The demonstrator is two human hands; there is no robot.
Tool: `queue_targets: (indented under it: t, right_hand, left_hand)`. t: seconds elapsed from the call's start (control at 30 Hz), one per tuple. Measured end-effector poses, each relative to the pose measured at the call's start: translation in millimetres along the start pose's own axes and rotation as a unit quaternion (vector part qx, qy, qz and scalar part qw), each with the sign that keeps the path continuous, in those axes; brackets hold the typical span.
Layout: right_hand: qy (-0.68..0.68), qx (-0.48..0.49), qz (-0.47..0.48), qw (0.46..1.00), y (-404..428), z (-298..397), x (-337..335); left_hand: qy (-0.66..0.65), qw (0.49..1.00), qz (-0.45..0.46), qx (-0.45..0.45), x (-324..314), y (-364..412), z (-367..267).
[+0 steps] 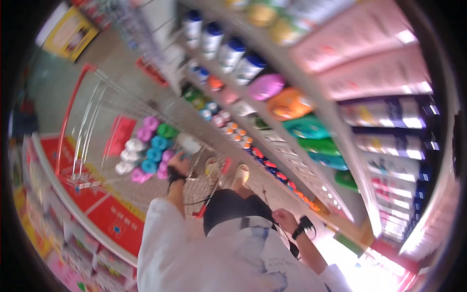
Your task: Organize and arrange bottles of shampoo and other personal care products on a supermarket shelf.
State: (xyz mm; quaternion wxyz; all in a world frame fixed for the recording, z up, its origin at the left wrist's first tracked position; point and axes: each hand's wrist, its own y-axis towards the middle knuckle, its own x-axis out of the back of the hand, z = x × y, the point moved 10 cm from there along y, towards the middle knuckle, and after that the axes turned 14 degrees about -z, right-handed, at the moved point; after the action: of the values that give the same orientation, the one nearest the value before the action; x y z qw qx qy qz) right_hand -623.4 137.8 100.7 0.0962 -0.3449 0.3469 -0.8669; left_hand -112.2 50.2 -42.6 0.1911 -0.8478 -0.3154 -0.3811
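Observation:
My left hand (178, 164) reaches into a wire shopping cart (98, 78) with red plastic parts. It is at the edge of a cluster of rolled or bundled goods (155, 149) in purple, green, blue and white. A small teal thing shows at its fingertips; blur hides whether it is gripped. Just past the fingers is a white object (189, 143). A pinkish-red package (120, 135) lies beyond the bundles. My right hand (286, 221) hangs beside my dark shorts with curled fingers, near a thin cord; its grasp is unclear. Both wrists wear black straps.
Shelves on the right hold white bottles with blue caps (213, 34), colourful bottles (290, 103) and large pink packs (350, 40). At the lower left runs a shelf unit with a red top (113, 219). My sandalled foot (242, 174) stands beside the cart.

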Motion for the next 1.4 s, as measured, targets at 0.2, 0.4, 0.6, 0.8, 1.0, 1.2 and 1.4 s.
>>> queue_targets:
  t: [0.2, 0.4, 0.6, 0.8, 1.0, 1.2, 1.4]
  right_hand:
    - [-0.031, 0.126, -0.032, 0.991, 16.8, 71.0, 1.6]
    - [-0.003, 0.281, -0.040, 0.959, 17.8, 142.1, 1.2]
    - [0.099, 0.429, -0.137, 0.888, -8.8, 164.9, 48.8]
    - [0.181, 0.284, -0.207, 0.919, 17.5, 70.2, 138.7]
    - [0.478, 0.137, -0.338, 0.799, 32.2, -9.9, 245.4]
    - [0.419, 0.162, -0.349, 0.822, 77.7, 8.9, 292.9]
    - [-0.014, 0.304, -0.473, 0.827, 163.4, 12.7, 276.9]
  left_hand:
    - [0.144, 0.975, 0.115, -0.124, 87.9, -68.5, -133.2]
    - [0.114, 0.944, 0.175, -0.256, 91.8, -151.0, -274.4]
    - [-0.048, 0.909, 0.248, -0.331, 78.5, -242.0, -418.9]
    - [-0.109, 0.890, 0.244, -0.369, 26.0, -301.1, -493.6]
    - [-0.237, 0.889, 0.110, -0.377, -7.7, -277.0, -534.6]
    - [-0.284, 0.915, 0.092, -0.271, -43.7, -257.1, -554.7]
    - [-0.171, 0.917, 0.034, -0.358, -46.1, -263.6, -573.8]
